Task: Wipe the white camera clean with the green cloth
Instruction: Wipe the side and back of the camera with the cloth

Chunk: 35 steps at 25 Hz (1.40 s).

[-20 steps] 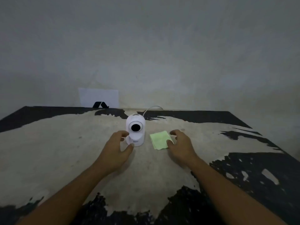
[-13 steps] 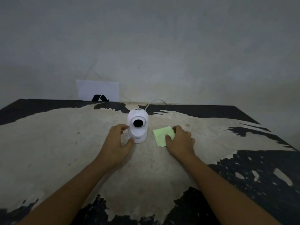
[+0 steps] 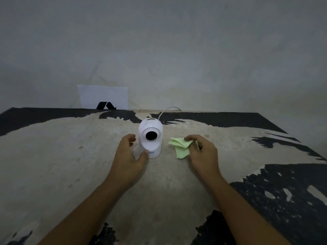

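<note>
White camera [image 3: 150,137] stands between hands; white card [image 3: 103,96] behind.

white camera [image 3: 150,138], green cloth [image 3: 180,147], black-beige mottled table [image 3: 70,156].

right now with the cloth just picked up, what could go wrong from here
The green cloth is only pinched at one bunched edge by the right hand, so it could slip loose or wipe poorly. The left hand cups the white camera loosely at its base, thumb on the front; a firm wipe might tip or slide it. Its white cable trails off behind, and pulling the camera forward could tug it.
</note>
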Motion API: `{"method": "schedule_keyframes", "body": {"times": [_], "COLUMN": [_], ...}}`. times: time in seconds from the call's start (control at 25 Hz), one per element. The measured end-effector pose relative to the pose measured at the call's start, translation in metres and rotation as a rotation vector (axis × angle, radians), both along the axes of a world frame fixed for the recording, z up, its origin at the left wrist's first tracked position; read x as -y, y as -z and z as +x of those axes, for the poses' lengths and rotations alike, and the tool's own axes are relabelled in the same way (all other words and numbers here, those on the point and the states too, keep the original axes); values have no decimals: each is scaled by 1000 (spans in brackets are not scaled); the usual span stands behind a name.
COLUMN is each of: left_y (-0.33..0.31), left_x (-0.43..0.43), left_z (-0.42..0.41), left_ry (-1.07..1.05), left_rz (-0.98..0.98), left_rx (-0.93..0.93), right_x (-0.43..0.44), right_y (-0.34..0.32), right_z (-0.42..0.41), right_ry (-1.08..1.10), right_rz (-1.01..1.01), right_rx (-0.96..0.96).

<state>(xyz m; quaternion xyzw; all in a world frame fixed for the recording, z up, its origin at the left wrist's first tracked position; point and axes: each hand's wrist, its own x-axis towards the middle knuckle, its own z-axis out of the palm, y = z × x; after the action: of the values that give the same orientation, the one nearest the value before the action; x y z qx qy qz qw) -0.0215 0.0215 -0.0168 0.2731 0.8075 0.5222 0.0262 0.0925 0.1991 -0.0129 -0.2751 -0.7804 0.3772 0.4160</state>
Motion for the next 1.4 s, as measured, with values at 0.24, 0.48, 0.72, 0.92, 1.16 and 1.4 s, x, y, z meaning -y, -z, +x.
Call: {"method": "schedule_keyframes", "body": {"times": [0.24, 0.48, 0.72, 0.92, 1.16, 1.4], "left_y": [-7, -1, 1, 4, 6, 7], "left_x": [-7, -10, -13, -17, -16, -15], "left_z": [-1, -5, -11, -14, -14, -14], "left_ry": [106, 129, 137, 154, 155, 170], "left_rz": [130, 171, 147, 122, 136, 151], "left_rx": [1, -22, -81, -92, -101, -100], "right_x": [7, 16, 37, 38, 38, 49], "right_y": [-22, -29, -19, -7, -3, 4], "right_z": [-9, -28, -42, -45, -45, -47], "right_ry": [-48, -19, -85, -229, -254, -209], "right_rz": [-130, -13, 166, 211, 267, 307], "right_rx": [-42, -123, -111, -120, -167, -148]}}
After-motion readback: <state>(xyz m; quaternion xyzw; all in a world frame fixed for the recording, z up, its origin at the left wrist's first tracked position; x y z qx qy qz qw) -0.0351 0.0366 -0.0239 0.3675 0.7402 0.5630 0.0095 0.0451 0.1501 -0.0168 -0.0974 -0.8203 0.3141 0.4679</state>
